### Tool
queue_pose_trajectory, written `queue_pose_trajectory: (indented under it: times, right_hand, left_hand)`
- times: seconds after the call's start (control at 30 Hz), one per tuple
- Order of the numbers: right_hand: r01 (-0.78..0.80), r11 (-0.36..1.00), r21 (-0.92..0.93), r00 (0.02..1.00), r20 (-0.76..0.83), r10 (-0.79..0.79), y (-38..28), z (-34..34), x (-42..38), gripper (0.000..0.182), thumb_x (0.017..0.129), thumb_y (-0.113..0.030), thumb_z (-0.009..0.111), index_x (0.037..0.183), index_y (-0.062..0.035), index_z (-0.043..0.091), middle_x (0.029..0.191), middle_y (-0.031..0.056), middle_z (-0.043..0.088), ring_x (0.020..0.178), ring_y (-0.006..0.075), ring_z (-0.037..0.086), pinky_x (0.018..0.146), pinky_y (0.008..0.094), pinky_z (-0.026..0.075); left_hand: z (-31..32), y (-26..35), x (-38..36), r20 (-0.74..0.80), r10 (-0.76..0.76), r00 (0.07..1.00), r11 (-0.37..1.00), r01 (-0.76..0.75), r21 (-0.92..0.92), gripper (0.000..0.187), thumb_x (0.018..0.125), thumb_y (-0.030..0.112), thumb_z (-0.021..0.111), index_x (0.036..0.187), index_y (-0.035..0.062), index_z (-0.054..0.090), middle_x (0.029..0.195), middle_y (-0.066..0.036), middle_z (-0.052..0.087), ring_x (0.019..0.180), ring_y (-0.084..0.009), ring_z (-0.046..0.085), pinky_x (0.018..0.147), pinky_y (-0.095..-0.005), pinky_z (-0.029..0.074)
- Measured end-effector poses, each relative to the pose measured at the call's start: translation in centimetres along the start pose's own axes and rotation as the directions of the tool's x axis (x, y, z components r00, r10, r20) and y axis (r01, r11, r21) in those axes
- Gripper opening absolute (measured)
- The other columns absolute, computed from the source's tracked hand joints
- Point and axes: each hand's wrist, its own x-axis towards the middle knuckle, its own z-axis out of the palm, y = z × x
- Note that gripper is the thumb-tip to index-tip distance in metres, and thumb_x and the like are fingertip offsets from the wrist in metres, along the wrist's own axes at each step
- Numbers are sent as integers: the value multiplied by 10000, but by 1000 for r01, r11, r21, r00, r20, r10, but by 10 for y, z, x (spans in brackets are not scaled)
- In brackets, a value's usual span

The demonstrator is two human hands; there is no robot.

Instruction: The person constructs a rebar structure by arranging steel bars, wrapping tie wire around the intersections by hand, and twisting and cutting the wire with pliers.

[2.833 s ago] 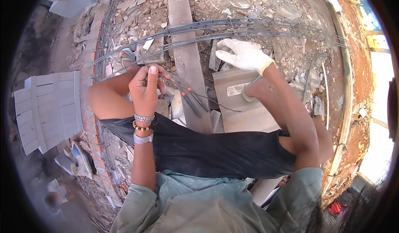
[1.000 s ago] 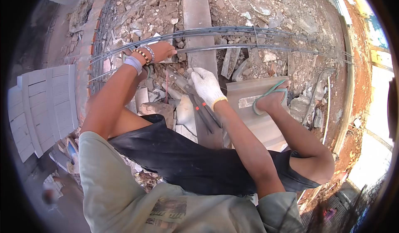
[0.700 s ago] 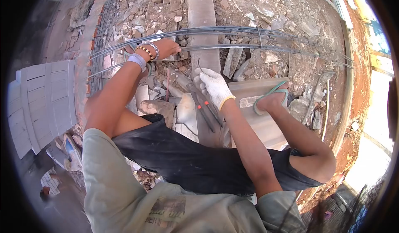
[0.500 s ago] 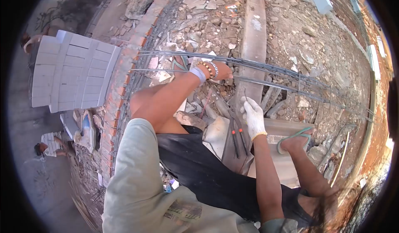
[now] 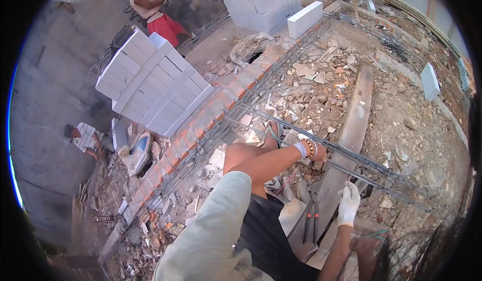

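My left hand (image 5: 317, 152), bare with bracelets and a pale wristband, is closed round the lower steel rod (image 5: 351, 173) of a bundle of long reinforcing bars (image 5: 301, 130). Lower and to the right, my right hand (image 5: 349, 204) wears a white knitted glove. Its fingers are pinched together just below the bars, on what looks like a short thin wire. Pincers with red-banded handles (image 5: 316, 222) lie on the wooden plank (image 5: 357, 115) beneath the bars, left of my gloved hand.
Broken rubble (image 5: 311, 95) surrounds the plank. A low brick edge (image 5: 201, 133) runs diagonally on the left, with stacked white blocks (image 5: 155, 78) beyond it. One person (image 5: 150, 10) is at the top, another (image 5: 88, 136) at the left. A loose white block (image 5: 430, 82) stands at right.
My view has turned up and to the left, bringing more white blocks and a second person into sight. My hands stay by the bars, holding much the same pose.
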Motion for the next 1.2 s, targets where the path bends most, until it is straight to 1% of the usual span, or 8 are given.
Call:
queue_pose_trajectory:
  times: [0.23, 0.4, 0.5, 0.63, 0.77, 0.97, 1.13, 1.2]
  right_hand:
    - [-13, 989, -147, 999, 31, 17, -17, 1, -14, 192, 928, -127, 594, 1001, 25, 688, 765, 46, 649, 717, 105, 572, 705, 264, 458]
    - [82, 940, -332, 993, 110, -48, -14, 2, -16, 219, 863, -153, 633, 981, 15, 709, 920, 173, 714, 891, 272, 682, 845, 355, 499]
    - [57, 953, -296, 990, 137, -17, -4, 7, -14, 222, 865, -164, 629, 969, 15, 711, 917, 178, 712, 875, 276, 680, 833, 352, 500]
    - [116, 950, -289, 988, 131, -81, 1, 16, -13, 184, 869, -102, 637, 972, 36, 701, 783, 70, 673, 701, 126, 593, 662, 289, 478]
    - [83, 969, -234, 988, 149, -49, -3, 20, -18, 259, 849, -161, 630, 997, 38, 703, 909, 177, 714, 859, 267, 684, 809, 360, 506]
    - [-60, 988, -140, 988, 134, 79, -22, 16, -28, 256, 880, -155, 619, 1030, 34, 702, 939, 184, 720, 882, 276, 691, 830, 352, 511]
    - [188, 933, -306, 980, 1, -197, -14, 19, -19, 287, 908, -188, 627, 1101, 14, 693, 1011, 191, 720, 952, 294, 695, 865, 360, 506]
    - [88, 944, -319, 996, 10, -90, -20, 20, -21, 301, 921, -226, 613, 1108, -8, 701, 1058, 204, 706, 1003, 333, 683, 890, 377, 498]
  left_hand:
    - [-8, 4, -4, 17, 24, 1000, 999, -24, 41, 439, 997, 388, 457, 972, 10, 680, 961, -208, 692, 934, -408, 656, 832, -520, 486]
    - [-5, 1, -4, 24, -4, 1000, 1000, 4, 8, 430, 1001, 401, 438, 1003, 32, 659, 999, -196, 683, 957, -406, 641, 848, -525, 472]
    - [3, -8, 5, 24, 10, 1000, 1000, -11, 14, 432, 1000, 403, 432, 981, 36, 660, 990, -194, 682, 950, -403, 641, 846, -524, 472]
    - [-1, -3, -1, 0, 40, 999, 999, -40, 25, 439, 992, 398, 442, 948, 24, 668, 989, -186, 692, 933, -393, 649, 827, -516, 483]
    - [4, -4, -1, -66, 48, 997, 999, -46, 29, 453, 985, 419, 455, 972, 26, 680, 987, -184, 699, 936, -394, 656, 836, -519, 484]
    - [1, 0, -2, -26, 16, 1000, 999, -14, 47, 463, 986, 426, 457, 984, 25, 688, 996, -186, 702, 947, -395, 657, 844, -517, 485]
    - [12, -12, 5, -67, 14, 998, 1000, -12, 24, 492, 989, 439, 461, 990, 12, 705, 1021, -202, 705, 969, -400, 658, 853, -513, 489]
    - [18, -14, 6, -67, 11, 998, 998, -15, -59, 506, 989, 440, 470, 947, -6, 707, 984, -227, 705, 938, -404, 664, 831, -516, 494]
